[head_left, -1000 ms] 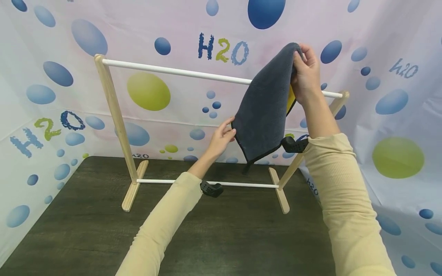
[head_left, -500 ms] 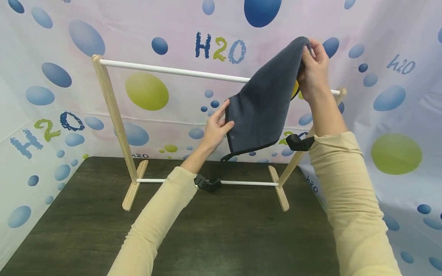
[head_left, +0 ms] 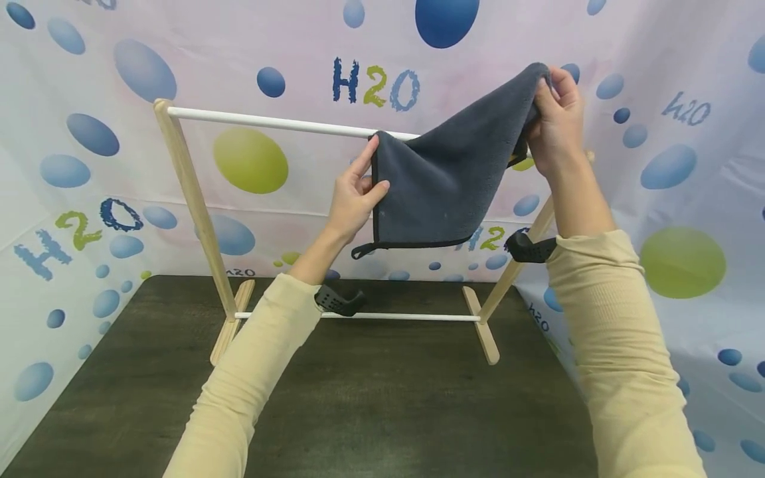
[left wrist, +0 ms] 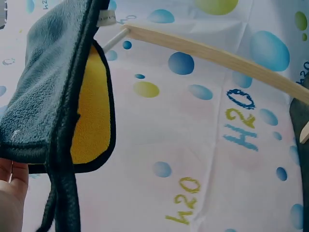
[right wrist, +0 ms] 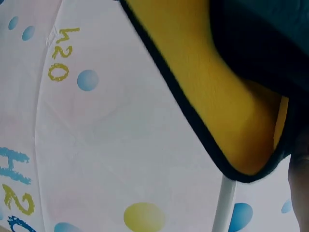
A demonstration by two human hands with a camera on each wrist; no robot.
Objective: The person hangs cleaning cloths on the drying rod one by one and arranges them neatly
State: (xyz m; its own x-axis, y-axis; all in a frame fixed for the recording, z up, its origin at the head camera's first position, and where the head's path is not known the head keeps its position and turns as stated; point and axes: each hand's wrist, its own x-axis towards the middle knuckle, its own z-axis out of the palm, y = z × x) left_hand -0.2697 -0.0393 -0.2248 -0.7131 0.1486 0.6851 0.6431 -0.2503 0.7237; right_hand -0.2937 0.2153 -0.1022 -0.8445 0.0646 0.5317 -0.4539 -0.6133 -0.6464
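A grey microfibre towel (head_left: 442, 179) with black trim and a small corner loop (head_left: 362, 251) hangs between both hands in front of the upper white bar (head_left: 269, 122) of a wooden rack. My left hand (head_left: 351, 199) pinches its left edge at bar height, thumb on the near face. Higher up, my right hand (head_left: 557, 123) pinches the folded top right part. Its yellow reverse (left wrist: 94, 116) shows in the left wrist view, beside a white tag (left wrist: 106, 18). Yellow lining (right wrist: 207, 72) fills much of the right wrist view. Whether the towel touches the bar, I cannot tell.
The rack's wooden left post (head_left: 194, 206) and right post (head_left: 508, 279) stand on flat feet on a dark table (head_left: 382, 398). A lower white bar (head_left: 412, 317) joins them. Behind hangs a white sheet (head_left: 323, 172) printed with dots and letters.
My left hand has risen and moved left, lifting the towel's left edge up to the bar. My right hand has moved slightly right, so the towel is spread wider.
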